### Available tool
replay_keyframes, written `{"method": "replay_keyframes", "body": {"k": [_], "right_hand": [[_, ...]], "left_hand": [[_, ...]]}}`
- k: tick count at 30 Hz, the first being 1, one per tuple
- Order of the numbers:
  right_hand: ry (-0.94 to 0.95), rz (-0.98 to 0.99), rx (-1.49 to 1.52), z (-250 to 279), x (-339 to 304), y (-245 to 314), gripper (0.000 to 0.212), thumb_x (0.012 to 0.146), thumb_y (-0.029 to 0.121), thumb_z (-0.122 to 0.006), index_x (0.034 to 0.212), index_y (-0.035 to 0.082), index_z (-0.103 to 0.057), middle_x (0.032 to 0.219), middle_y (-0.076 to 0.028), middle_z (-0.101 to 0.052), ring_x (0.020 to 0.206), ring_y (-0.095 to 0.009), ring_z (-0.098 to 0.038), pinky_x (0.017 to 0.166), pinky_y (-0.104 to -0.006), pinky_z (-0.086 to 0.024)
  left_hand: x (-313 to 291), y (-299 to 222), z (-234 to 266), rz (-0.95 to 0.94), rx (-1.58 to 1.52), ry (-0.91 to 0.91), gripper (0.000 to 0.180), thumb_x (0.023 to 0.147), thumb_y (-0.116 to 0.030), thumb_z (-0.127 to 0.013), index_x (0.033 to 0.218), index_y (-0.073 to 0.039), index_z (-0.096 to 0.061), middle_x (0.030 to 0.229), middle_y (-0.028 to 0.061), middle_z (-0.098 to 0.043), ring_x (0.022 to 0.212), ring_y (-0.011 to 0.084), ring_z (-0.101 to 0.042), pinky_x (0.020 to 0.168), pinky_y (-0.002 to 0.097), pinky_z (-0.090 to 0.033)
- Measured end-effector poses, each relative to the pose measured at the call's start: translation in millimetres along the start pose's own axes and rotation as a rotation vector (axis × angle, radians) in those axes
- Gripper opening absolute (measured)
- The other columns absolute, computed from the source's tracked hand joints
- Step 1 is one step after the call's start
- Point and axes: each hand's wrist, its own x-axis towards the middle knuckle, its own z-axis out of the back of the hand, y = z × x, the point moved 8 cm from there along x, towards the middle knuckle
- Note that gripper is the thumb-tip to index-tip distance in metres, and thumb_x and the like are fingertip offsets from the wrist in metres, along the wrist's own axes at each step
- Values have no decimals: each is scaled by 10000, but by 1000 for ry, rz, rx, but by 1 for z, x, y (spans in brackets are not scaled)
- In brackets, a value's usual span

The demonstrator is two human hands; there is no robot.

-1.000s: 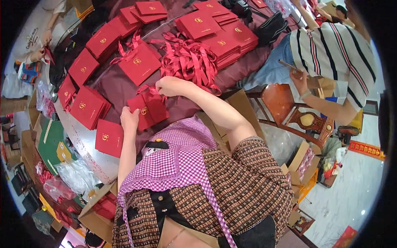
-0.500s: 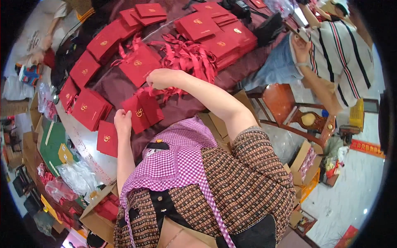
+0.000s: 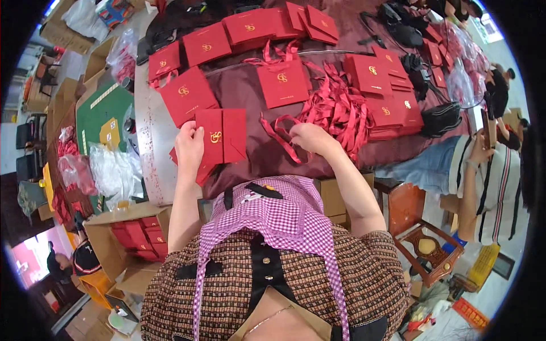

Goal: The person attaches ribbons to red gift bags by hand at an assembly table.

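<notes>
My left hand (image 3: 189, 149) grips the left edge of a red paper gift bag (image 3: 232, 128) with a gold emblem. Its fingers are closed, and another red piece shows underneath. My right hand (image 3: 314, 139) pinches a looped red ribbon (image 3: 280, 136), which hangs just right of that bag. Beyond this hand is a tangled heap of red ribbons (image 3: 340, 108). A red bag with ribbon handles (image 3: 282, 85) lies flat in front of me. Farther left rests another red bag (image 3: 190, 94), partly behind the held one.
Stacked red bags (image 3: 392, 116) lie right of the heap, and a row of them (image 3: 247, 25) lines the far side. The tablecloth (image 3: 239, 79) is dark red. An open carton (image 3: 102, 236) of red bags stands lower left. A person in a striped shirt (image 3: 495, 187) is at the right.
My view has swung, so the table sits more squarely ahead. My right hand has come away from the heap's left edge with a ribbon loop. The left hand keeps its bag.
</notes>
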Motion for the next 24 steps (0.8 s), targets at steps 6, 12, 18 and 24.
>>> {"method": "replay_keyframes", "body": {"k": [6, 12, 18, 24], "right_hand": [[-416, -36, 112, -3, 56, 26, 273, 837, 265, -582, 967, 31, -631, 957, -200, -645, 933, -367, -611, 818, -445, -481], [-509, -103, -340, -44, 86, 37, 285, 810, 297, -643, 922, 55, -543, 881, -152, -633, 820, -304, -648, 689, -422, -533], [-598, 61, 363, -29, 72, 25, 156, 840, 153, -597, 863, 0, -578, 863, -220, -630, 846, -355, -627, 748, -415, -492], [-490, 16, 1089, 8, 36, 56, 169, 894, 103, -559, 1017, 1, -612, 703, 21, -568, 610, -38, -509, 538, -197, -411]], "left_hand": [[-18, -13, 1, 30, -125, 70, 207, 819, -77, -618, 990, 40, -620, 738, 95, -670, 670, 122, -613, 622, 272, -472], [-29, 3, -5, 148, -383, 164, 272, 834, -30, -600, 1092, 57, -591, 864, 62, -667, 775, 89, -589, 679, 238, -477], [-39, -18, 11, 192, -473, 198, 241, 837, 9, -582, 1075, 45, -594, 845, 23, -645, 760, 60, -563, 672, 213, -462], [-36, -18, 1, 97, -472, 233, 245, 832, 7, -587, 1073, 54, -585, 772, -14, -590, 705, 46, -517, 629, 206, -432]]}}
